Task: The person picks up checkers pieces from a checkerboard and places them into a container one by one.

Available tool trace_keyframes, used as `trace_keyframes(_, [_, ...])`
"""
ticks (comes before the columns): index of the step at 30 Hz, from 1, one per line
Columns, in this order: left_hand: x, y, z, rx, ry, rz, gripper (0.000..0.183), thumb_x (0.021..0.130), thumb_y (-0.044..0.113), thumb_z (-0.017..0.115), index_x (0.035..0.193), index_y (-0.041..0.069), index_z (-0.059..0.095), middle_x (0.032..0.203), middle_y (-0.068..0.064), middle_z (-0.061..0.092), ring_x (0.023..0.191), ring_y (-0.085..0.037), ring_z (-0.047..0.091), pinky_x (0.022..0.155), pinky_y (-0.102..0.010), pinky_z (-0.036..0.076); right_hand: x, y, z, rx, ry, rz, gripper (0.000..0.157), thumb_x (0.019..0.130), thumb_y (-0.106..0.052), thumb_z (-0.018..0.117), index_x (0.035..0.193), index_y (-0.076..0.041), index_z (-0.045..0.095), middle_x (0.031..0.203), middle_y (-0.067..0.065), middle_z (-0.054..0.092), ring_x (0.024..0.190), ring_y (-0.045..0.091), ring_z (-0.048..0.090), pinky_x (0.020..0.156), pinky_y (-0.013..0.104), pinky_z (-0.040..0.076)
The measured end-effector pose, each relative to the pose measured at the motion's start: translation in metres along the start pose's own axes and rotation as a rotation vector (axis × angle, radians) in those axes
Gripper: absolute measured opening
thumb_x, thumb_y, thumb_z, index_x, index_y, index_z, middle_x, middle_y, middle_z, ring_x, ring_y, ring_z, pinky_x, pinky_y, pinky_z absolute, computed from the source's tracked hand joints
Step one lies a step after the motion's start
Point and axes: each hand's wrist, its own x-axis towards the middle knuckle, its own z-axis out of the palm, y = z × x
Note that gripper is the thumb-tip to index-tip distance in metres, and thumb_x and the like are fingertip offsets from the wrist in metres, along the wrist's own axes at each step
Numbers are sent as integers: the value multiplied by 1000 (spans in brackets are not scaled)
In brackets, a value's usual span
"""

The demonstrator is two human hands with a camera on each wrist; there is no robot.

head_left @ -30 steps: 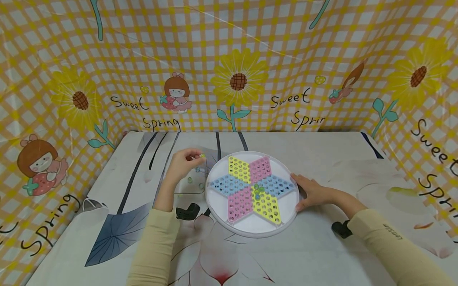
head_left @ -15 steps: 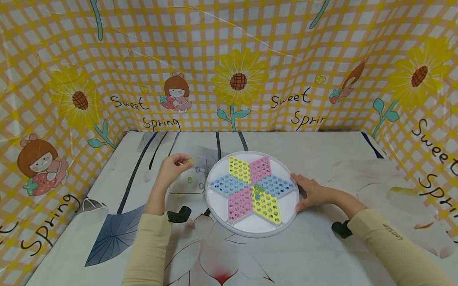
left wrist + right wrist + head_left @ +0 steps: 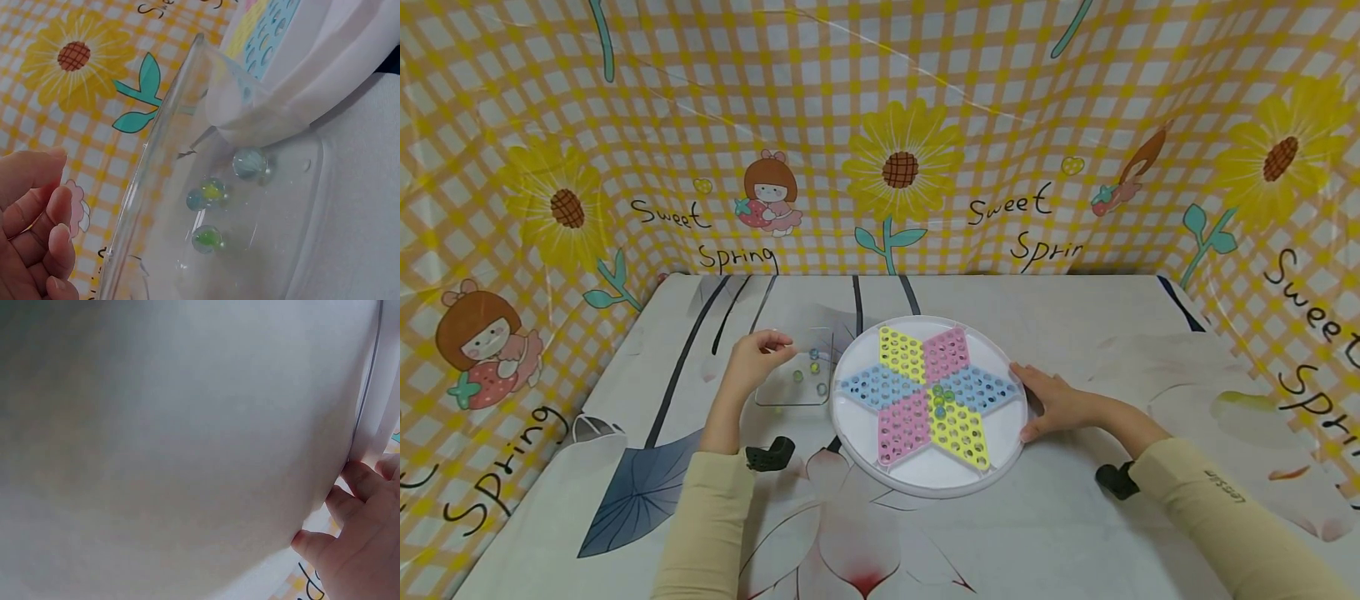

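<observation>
My left hand (image 3: 758,360) hovers at the left side of a clear plastic box (image 3: 762,398), its fingers loosely bent and nothing between them. Inside the box lie several glass marbles, among them a green marble (image 3: 207,239), a yellow marble (image 3: 815,367) and a pale striped marble (image 3: 250,164). Right of the box is a round white Chinese checkers board (image 3: 859,442) with a star of pink, yellow and blue hole plates. A small cluster of marbles (image 3: 939,402) sits near its centre. My right hand (image 3: 1056,403) rests spread against the board's right rim, fingertips touching it in the right wrist view.
A white cloth (image 3: 1030,533) with printed flowers and leaves covers the table. Behind it hangs a checked yellow curtain (image 3: 820,100). A dark wrist-worn device (image 3: 771,454) sticks out at the left cuff, another dark device (image 3: 1116,481) at the right.
My left hand has moved left from beside the board to over the box and let go of a yellow-green marble, which now lies among the others. The right hand stays put.
</observation>
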Motion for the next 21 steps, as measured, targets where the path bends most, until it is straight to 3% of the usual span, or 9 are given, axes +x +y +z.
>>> trace_keyframes(6, [-1, 4, -1, -12, 3, -3, 22, 84, 16, 65, 101, 1, 65, 89, -10, 61, 77, -18, 50, 65, -25, 39, 0, -1, 0, 0, 0, -1, 117, 67, -44, 77, 140, 11, 6, 144, 37, 5, 131, 52, 1, 101, 65, -2])
trace_keyframes(11, [0, 15, 6, -20, -14, 55, 24, 83, 14, 65, 103, 0, 65, 88, -11, 61, 74, -17, 49, 62, -24, 40, 0, 0, 1, 2, 1, -3, 116, 67, -44, 77, 140, 12, 6, 143, 37, 5, 131, 53, 1, 101, 65, -2])
trace_keyframes(16, [1, 28, 24, -14, -73, 110, 26, 82, 18, 67, 102, 2, 66, 87, -10, 62, 71, -16, 50, 58, -24, 41, 0, 0, 1, 0, 4, -7, 116, 68, -43, 76, 140, 12, 6, 144, 36, 5, 131, 52, 2, 100, 66, -2])
trace_keyframes(21, [4, 39, 48, -6, -146, 108, 25, 81, 20, 69, 101, 4, 66, 87, -8, 63, 73, -16, 51, 60, -22, 41, 0, 0, 1, -7, 8, -11, 116, 67, -44, 76, 140, 13, 6, 144, 36, 6, 131, 53, 2, 100, 67, -2])
